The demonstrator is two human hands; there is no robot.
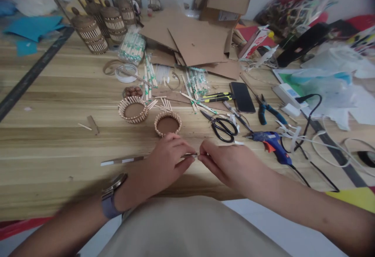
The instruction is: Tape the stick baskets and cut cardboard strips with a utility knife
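Observation:
A narrow brown strip with white patches runs along the table's front part and under my left hand. The thumb and fingers of that hand are closed on it, and its dark end shows at the fingertips. My right hand is pinched shut right beside that end; what lies between its fingertips is too small to make out. Just beyond my left hand sits a round cardboard base ringed with short sticks. A second, similar ring stands to its left.
Scissors, a blue glue gun, pliers, a phone and a yellow-black cutter lie to the right. Matchsticks, cardboard sheets and finished stick lanterns are farther back. Cables trail at right.

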